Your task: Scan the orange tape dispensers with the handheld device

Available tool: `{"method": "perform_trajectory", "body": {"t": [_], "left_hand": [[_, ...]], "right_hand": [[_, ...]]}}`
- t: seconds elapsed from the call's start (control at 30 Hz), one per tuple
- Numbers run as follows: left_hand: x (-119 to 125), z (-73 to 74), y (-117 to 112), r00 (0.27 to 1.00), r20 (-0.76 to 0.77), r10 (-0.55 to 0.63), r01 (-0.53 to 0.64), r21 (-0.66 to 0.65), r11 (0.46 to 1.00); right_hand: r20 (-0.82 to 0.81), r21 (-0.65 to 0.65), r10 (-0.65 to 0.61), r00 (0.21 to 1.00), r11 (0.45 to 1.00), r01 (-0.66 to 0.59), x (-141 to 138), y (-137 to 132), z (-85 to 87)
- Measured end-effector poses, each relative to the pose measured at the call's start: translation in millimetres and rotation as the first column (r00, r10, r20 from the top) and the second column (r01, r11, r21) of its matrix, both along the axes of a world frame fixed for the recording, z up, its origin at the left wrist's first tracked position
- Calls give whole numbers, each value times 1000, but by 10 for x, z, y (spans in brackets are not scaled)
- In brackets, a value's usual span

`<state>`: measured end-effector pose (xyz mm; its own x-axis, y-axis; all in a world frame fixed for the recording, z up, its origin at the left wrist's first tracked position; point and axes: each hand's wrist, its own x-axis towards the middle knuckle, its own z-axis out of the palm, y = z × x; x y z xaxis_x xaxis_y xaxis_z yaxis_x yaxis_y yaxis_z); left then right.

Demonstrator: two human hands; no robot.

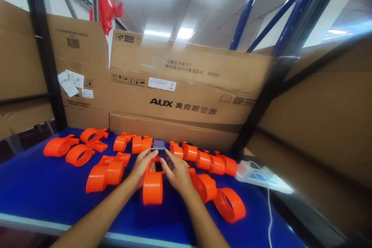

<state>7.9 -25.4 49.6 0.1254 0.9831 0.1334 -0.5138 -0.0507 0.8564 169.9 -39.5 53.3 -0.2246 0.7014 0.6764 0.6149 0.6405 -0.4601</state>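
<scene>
A small dark device with a squarish greyish screen (158, 145) is between my two hands, screen tilted up toward me. My left hand (144, 162) grips its left side, thumb along the near edge. On the right side my right hand (176, 166) closes round it, fingers bent. Just below and between the hands is an orange plastic ring-shaped holder (152, 189); whether it is joined to the device is hidden by the fingers. Close to my right hand lie another orange ring (205, 186) and a tilted orange ring (230, 204).
Several similar orange rings (58, 146) lie along the blue tabletop (43, 186), left and right. Cardboard panels (180, 89) wall off the back and sides. A white power strip (264, 178) with a white cable (270, 213) lies at right, near a dark rack post (252, 120).
</scene>
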Motion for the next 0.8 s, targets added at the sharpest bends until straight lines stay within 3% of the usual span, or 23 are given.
{"method": "perform_trajectory", "body": {"t": [0.17, 0.33, 0.6, 0.8], "left_hand": [[2, 73, -53, 993, 116, 24, -16, -69, 998], [29, 127, -114, 981, 194, 7, 3, -50, 999], [52, 125, -130, 989, 149, 19, -10, -66, 998], [41, 171, -160, 974, 211, -89, 104, -61, 993]], "right_hand": [[96, 80, 16, 995, 996, -23, 31, 3, 38], [121, 148, -3, 993, 989, -15, 9, 29, -43], [242, 171, -111, 964, 983, 70, -29, 27, -122], [312, 217, -200, 929, 967, 136, -44, 35, -141]]}}
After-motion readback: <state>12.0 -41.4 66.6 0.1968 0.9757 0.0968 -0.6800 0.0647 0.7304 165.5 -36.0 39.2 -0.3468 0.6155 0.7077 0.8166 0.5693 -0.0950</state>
